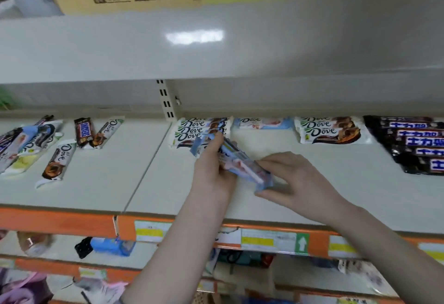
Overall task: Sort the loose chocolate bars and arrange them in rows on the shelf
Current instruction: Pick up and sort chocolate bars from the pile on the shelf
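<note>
Now both hands are on it: the left hand (211,166) grips a small stack of pale blue, flat foil-wrapped chocolate bars (236,163) along its far half, fingers curled over the top edge, while the right hand (292,178) pinches the near end between thumb and fingertips. The stack sits tilted, just above the cream metal shelf (108,183), about midway between back wall and front edge.

These look light and thin, with slick wrappers that will slide over one another, so I'd hold the long edges, squeezing the stack flat, not the crimped ends.

Just behind the hands, against the back edge, lies a row of white-and-brown Dove bars (199,131), then a single pale blue Dove bar (263,123) with open shelf in front of it, likely where this stack goes. Further right: another white Dove row (329,130) and a fanned row of black bars with blue lettering (415,145). Towards the left end, loose mixed bars (36,145) remain scattered.
</note>
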`<state>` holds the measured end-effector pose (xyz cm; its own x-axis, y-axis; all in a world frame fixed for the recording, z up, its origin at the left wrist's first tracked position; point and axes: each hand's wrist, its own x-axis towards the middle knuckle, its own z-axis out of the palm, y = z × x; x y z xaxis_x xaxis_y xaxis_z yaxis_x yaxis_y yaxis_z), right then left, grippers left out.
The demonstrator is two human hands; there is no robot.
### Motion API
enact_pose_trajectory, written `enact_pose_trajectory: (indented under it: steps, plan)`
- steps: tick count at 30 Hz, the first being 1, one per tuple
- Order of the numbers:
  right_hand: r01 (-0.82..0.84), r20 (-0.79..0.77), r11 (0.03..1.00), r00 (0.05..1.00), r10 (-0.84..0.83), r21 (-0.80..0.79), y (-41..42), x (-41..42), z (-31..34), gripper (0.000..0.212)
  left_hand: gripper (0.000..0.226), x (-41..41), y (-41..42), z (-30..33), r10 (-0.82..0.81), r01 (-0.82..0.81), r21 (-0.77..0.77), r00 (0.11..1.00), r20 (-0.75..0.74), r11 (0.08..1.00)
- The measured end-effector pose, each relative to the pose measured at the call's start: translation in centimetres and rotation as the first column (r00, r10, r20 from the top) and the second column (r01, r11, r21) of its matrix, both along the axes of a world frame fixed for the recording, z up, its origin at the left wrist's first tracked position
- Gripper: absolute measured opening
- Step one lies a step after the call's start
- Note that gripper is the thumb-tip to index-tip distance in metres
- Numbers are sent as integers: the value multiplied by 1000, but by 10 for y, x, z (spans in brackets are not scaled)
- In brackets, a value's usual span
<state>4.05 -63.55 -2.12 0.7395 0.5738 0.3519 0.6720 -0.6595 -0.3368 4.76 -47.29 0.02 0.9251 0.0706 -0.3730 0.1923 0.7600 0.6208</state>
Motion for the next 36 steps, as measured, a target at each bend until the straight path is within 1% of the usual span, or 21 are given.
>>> enact_pose_trajectory:
  steps: [1, 2, 4, 5, 7, 9, 12, 14, 16, 17, 19, 20, 23, 26, 27, 28, 30, 32, 33, 36]
  plan:
    - [-6, -16, 999, 1000, 6, 32, -5, -1, 0, 41, 22, -1, -4, 0, 7, -7, 3, 1000, 12, 1000]
    - [-13, -58, 997, 998, 17, 81, -10, -1, 0, 36, 34, -2, -6, 0, 8, -8, 7, 1000, 18, 1000]
    - [-3, -204, 973, 978, 52, 232, -17, -3, 1, 25, 54, -5, -9, 0, -8, 7, 41, 999, 33, 999]
    - [20, -290, 951, 954, 74, 310, -20, -3, 2, 20, 59, -7, -11, 0, -18, 15, 69, 999, 42, 998]
    - [103, -403, 892, 911, 93, 439, -27, -1, 3, 24, 64, -8, -12, -1, -18, 13, 107, 999, 44, 994]
    - [219, -467, 811, 881, 74, 542, -31, 2, 2, 29, 56, -8, -10, -1, 18, -23, 145, 999, 37, 989]
    - [317, -513, 723, 857, 59, 614, -33, 10, 2, 29, 32, -6, -6, -5, 78, -74, 169, 997, -16, 983]
    - [369, -540, 686, 841, 41, 627, -34, 15, 1, 27, 14, -5, -4, -7, 70, -62, 158, 997, -45, 985]
    - [400, -553, 674, 833, 14, 621, -34, 19, -1, 18, 5, -4, -3, -7, 48, -38, 160, 997, -57, 986]
    - [404, -559, 676, 829, 14, 616, -33, 21, -1, 12, 6, -4, -2, -7, 42, -32, 169, 997, -57, 985]
    - [387, -554, 706, 833, 9, 593, -32, 24, -1, 23, 12, -3, 1, -7, 23, -12, 206, 998, -54, 978]
    - [375, -548, 744, 836, -14, 553, -31, 25, 0, 25, 15, -3, 2, -5, 9, 4, 223, 998, -55, 975]
    - [349, -591, 847, 805, -51, 402, -23, 28, 5, 19, 28, -1, 5, 0, -48, 58, 264, 998, -47, 963]
    - [292, -635, 914, 771, -50, 282, -12, 30, 6, 4, 35, 3, 7, 4, -108, 115, 283, 993, -42, 952]
    - [276, -646, 926, 762, -48, 256, -9, 31, 6, 3, 36, 4, 7, 5, -124, 131, 283, 991, -43, 950]
    - [264, -655, 933, 754, -41, 246, -7, 32, 6, 10, 36, 5, 8, 5, -137, 145, 287, 989, -48, 947]
    - [274, -677, 924, 736, -24, 266, -5, 32, 5, 14, 29, 8, 12, 3, -160, 167, 287, 986, -47, 943]
    - [297, -689, 898, 725, 9, 324, -4, 33, 6, 12, 12, 11, 18, 1, -163, 165, 274, 986, -30, 947]
    - [317, -694, 876, 720, 28, 364, -4, 33, 6, 11, 6, 13, 20, -1, -155, 156, 278, 988, -27, 948]
    - [392, -727, 776, 676, 122, 495, -3, 36, 8, 6, 4, 17, 25, -6, -145, 156, 320, 988, -56, 935]
